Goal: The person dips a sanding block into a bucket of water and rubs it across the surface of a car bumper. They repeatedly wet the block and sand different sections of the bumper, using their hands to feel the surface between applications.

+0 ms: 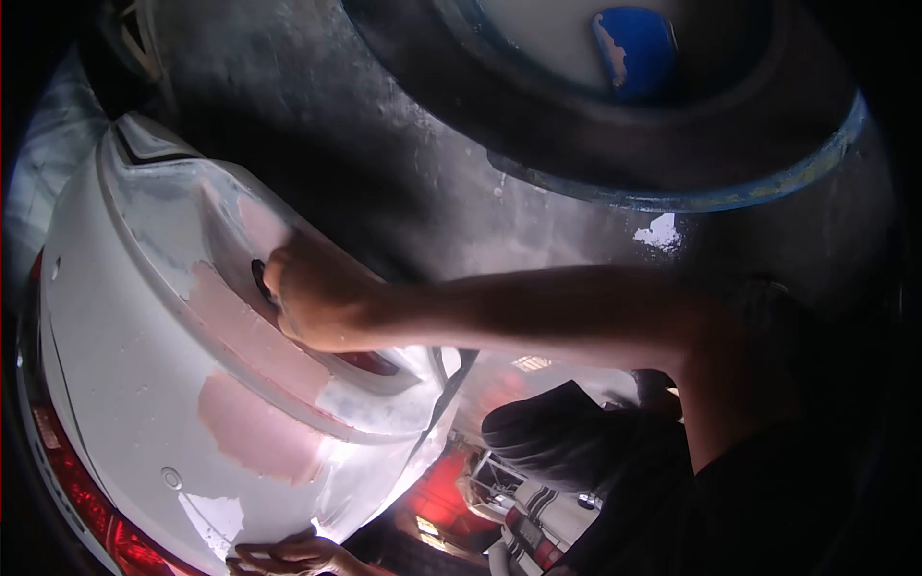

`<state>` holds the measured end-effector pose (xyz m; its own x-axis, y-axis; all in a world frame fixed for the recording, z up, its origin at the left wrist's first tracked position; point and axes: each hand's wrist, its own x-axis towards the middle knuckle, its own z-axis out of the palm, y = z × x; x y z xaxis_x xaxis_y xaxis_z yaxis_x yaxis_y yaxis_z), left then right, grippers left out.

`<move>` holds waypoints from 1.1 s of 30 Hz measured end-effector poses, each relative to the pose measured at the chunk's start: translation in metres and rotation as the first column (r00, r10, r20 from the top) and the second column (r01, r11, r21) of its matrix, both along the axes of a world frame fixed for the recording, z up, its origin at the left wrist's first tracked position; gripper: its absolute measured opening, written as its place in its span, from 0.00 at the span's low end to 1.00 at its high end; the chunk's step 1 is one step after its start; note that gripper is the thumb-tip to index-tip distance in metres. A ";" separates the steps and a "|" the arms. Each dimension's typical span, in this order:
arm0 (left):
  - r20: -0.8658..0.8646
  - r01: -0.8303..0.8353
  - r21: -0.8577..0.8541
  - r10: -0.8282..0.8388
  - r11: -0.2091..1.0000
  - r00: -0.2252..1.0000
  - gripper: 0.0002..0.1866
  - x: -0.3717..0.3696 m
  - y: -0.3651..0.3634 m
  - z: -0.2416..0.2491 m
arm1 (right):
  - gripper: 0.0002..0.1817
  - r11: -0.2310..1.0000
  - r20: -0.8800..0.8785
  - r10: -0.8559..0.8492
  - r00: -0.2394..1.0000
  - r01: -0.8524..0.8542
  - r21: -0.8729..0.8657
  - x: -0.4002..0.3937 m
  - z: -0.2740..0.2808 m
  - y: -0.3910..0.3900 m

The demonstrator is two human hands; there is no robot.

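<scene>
A white car bumper [106, 317] with pinkish filler patches [259, 427] and greyish sanded areas fills the left of the view. My right hand [322, 296] reaches across from the right and is closed around a dark, round-edged pad [261, 280], mostly hidden under the fingers. It presses against the bumper's recessed strip, beside a pink patch. A dark red reflector-like piece [373, 363] shows in the recess just past my wrist. At the bottom edge, my left hand [288, 554] lies with its fingers stretched out on the white surface, partly cut off by the frame.
A dark tub with a blue rim [691, 200] stands at the upper right on the grey floor [288, 67]. Cloudy liquid and a blue plastic piece [639, 53] are in it. Red tail light [86, 490] borders the bumper. Another white car [547, 518] is behind, at the bottom.
</scene>
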<state>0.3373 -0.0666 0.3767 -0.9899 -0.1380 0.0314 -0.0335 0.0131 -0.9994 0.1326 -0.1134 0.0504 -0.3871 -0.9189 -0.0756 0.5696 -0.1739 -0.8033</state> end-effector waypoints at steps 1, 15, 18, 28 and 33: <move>0.007 -0.001 -0.002 0.001 1.000 1.000 0.32 -0.001 0.000 0.003 | 0.11 0.994 0.054 -0.106 0.993 0.106 0.011 -0.007 -0.002 -0.003; -0.073 0.002 0.039 0.001 0.999 0.997 0.31 0.009 -0.005 0.012 | 0.11 0.985 -0.381 0.169 0.909 -0.138 0.108 -0.030 0.017 -0.033; -0.072 0.001 0.005 -0.001 1.000 0.997 0.31 0.001 -0.002 0.000 | 0.11 0.988 -0.383 0.153 0.911 -0.137 0.069 -0.015 0.018 -0.025; -0.080 0.005 0.062 0.000 0.998 0.997 0.31 0.006 -0.003 0.003 | 0.13 0.977 -0.319 0.212 0.924 -0.206 0.051 -0.007 0.015 -0.021; -0.038 -0.023 0.005 0.024 1.000 0.999 0.31 0.006 -0.001 0.003 | 0.14 0.977 -0.144 0.211 0.967 -0.207 0.047 -0.016 0.010 -0.024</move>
<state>0.3432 -0.0679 0.3795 -0.9845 -0.1615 0.0684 -0.0721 0.0166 -0.9973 0.1166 -0.1369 0.0607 -0.1958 -0.9787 -0.0621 0.4652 -0.0369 -0.8844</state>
